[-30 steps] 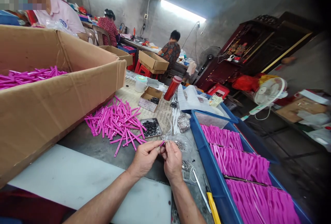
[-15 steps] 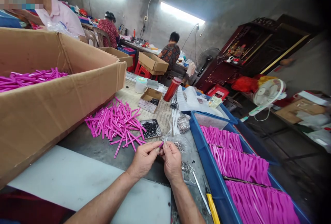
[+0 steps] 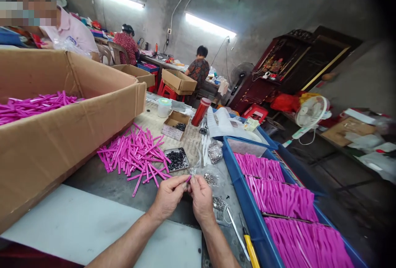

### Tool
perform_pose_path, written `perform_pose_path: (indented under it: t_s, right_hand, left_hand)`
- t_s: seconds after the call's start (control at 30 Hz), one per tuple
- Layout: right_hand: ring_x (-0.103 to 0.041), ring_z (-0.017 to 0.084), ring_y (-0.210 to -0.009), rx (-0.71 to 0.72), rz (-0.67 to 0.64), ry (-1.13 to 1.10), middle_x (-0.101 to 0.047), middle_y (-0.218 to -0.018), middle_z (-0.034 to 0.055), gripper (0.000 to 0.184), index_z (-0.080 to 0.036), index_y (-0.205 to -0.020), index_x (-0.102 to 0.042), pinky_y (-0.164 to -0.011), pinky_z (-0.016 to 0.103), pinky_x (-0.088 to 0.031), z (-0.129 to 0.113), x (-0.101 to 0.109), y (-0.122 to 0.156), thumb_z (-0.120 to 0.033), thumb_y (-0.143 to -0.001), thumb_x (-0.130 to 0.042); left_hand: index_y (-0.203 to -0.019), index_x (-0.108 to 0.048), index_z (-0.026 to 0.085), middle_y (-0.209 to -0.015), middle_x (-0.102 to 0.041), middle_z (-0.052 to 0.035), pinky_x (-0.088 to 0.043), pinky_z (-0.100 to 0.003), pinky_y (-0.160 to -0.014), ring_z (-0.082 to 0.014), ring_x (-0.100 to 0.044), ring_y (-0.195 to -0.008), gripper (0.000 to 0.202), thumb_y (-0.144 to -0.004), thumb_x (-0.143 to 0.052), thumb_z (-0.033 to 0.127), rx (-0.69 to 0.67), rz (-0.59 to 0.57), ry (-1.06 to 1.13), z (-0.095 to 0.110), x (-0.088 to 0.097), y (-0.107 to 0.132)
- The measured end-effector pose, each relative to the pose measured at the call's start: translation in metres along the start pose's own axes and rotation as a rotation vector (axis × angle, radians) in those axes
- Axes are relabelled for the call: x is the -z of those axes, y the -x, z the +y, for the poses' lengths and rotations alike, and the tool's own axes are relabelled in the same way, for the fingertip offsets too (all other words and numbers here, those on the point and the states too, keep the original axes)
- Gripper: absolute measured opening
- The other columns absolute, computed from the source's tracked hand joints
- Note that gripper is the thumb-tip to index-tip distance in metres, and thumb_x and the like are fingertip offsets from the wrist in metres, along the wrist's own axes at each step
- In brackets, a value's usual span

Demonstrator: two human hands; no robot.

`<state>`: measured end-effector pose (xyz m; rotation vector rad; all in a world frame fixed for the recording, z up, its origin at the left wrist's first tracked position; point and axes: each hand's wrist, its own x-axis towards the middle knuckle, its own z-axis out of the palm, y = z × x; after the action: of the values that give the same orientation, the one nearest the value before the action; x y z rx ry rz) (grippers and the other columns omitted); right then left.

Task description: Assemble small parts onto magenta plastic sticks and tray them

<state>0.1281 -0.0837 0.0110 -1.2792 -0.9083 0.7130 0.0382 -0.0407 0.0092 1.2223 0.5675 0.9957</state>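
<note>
My left hand [image 3: 168, 197] and my right hand [image 3: 201, 198] meet over the table, fingertips pinched together. Between them shows the tip of a small magenta plastic piece [image 3: 188, 178]; most of it is hidden by the fingers. A heap of slim magenta plastic strips [image 3: 133, 150] lies just beyond my left hand. Close ahead is a small tray [image 3: 176, 159] of black screw-like parts. Small metal washers [image 3: 209, 178] on clear plastic lie beside my right hand, and more metal pieces [image 3: 219, 203] are nearer to me.
A large cardboard box [image 3: 77, 123] with magenta strips stands at left. On the right, a blue crate [image 3: 239, 202] holds rows of magenta pieces. A yellow-handled screwdriver [image 3: 251, 251] lies beside it. Further back are a small carton [image 3: 173, 132] and a red flask [image 3: 201, 112]. Several people sit behind.
The camera view has shifted slightly, so the scene sits a little lower and further left. Both hands stay pinched together around the magenta piece.
</note>
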Motion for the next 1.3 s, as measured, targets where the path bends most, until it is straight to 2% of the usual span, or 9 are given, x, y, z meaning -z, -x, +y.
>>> perform_pose_path:
  t_s: [0.1,0.2,0.4,0.6,0.7,0.8,0.9,1.13,1.3]
  right_hand:
    - [-0.041,0.009,-0.052,0.01,0.04,0.026,-0.043,-0.056,-0.0041,0.022,-0.017,-0.065,-0.047,-0.05,0.021,-0.035,-0.002,0.0,0.002,-0.038,-0.072,-0.049]
    - [-0.042,0.009,-0.052,-0.003,0.068,-0.055,-0.044,-0.059,-0.0038,0.022,-0.017,-0.071,-0.046,-0.051,0.022,-0.036,-0.002,0.0,0.003,-0.039,-0.07,-0.051]
    - [-0.032,0.008,-0.045,-0.008,0.016,0.0,-0.033,-0.049,-0.0063,0.034,-0.018,-0.055,-0.038,-0.043,0.02,-0.028,-0.011,0.007,0.004,-0.045,-0.075,-0.042]
    - [-0.038,0.009,-0.053,0.076,0.046,0.06,-0.04,-0.057,-0.0044,0.023,-0.017,-0.065,-0.045,-0.051,0.021,-0.033,-0.023,0.011,0.012,-0.038,-0.073,-0.047]
    - [-0.039,0.009,-0.052,0.066,0.043,-0.014,-0.04,-0.057,-0.0045,0.021,-0.017,-0.069,-0.045,-0.051,0.022,-0.033,-0.024,0.012,0.014,-0.037,-0.073,-0.048]
    - [-0.035,0.009,-0.048,0.061,0.016,-0.034,-0.036,-0.052,-0.005,0.027,-0.018,-0.061,-0.042,-0.047,0.021,-0.031,-0.027,0.015,0.014,-0.04,-0.077,-0.042]
    - [-0.034,0.009,-0.048,0.085,0.006,0.051,-0.036,-0.051,-0.0047,0.031,-0.018,-0.056,-0.04,-0.046,0.021,-0.03,-0.032,0.02,0.014,-0.041,-0.077,-0.04]
    - [-0.038,0.01,-0.051,0.079,0.035,0.226,-0.042,-0.055,-0.0037,0.021,-0.017,-0.064,-0.047,-0.049,0.021,-0.032,-0.033,0.032,0.013,-0.034,-0.075,-0.044]
    - [-0.04,0.011,-0.05,0.137,0.139,0.465,-0.044,-0.053,-0.0031,0.02,-0.016,-0.068,-0.051,-0.048,0.021,-0.032,-0.048,0.053,0.0,-0.031,-0.077,-0.041]
  left_hand:
    - [-0.087,-0.066,0.01,-0.046,-0.044,0.0034,-0.021,-0.014,-0.03,-0.002,-0.028,-0.032,0.03,-0.063,-0.054,0.023,0.077,0.009,0.037,0.002,-0.001,0.001]
    - [-0.088,-0.066,0.008,-0.045,-0.043,0.0039,-0.021,-0.014,-0.03,-0.0016,-0.028,-0.031,0.034,-0.061,-0.055,0.026,0.125,0.013,0.037,0.007,-0.005,0.002]
    - [-0.082,-0.068,0.01,-0.042,-0.042,0.0046,-0.023,-0.015,-0.03,-0.0028,-0.03,-0.032,0.029,-0.059,-0.057,0.024,0.069,0.005,-0.012,0.018,-0.013,0.007]
    - [-0.085,-0.067,0.009,-0.043,-0.047,0.0029,-0.023,-0.015,-0.029,-0.0026,-0.032,-0.03,0.031,-0.061,-0.058,0.028,0.077,0.001,-0.075,0.026,-0.017,0.013]
    - [-0.087,-0.067,0.011,-0.045,-0.051,0.0012,-0.027,-0.015,-0.029,-0.0041,-0.035,-0.031,0.03,-0.064,-0.056,0.028,0.012,-0.017,-0.14,0.027,-0.018,0.016]
    - [-0.088,-0.067,0.016,-0.055,-0.059,-0.0024,-0.032,-0.016,-0.031,-0.0062,-0.041,-0.035,0.027,-0.067,-0.053,0.025,-0.08,-0.052,-0.208,0.025,-0.019,0.017]
    - [-0.086,-0.068,0.018,-0.064,-0.063,-0.0041,-0.033,-0.016,-0.032,-0.0067,-0.043,-0.037,0.025,-0.066,-0.053,0.024,-0.092,-0.052,-0.229,0.025,-0.022,0.017]
    - [-0.087,-0.067,0.01,-0.044,-0.054,0.0005,-0.025,-0.015,-0.028,-0.0034,-0.034,-0.028,0.036,-0.06,-0.061,0.032,0.12,0.081,-0.07,0.034,-0.032,0.008]
    - [-0.09,-0.066,0.01,-0.041,-0.054,0.0014,-0.03,-0.016,-0.029,-0.0051,-0.038,-0.029,0.036,-0.061,-0.06,0.03,0.046,0.112,-0.136,0.035,-0.024,-0.005]
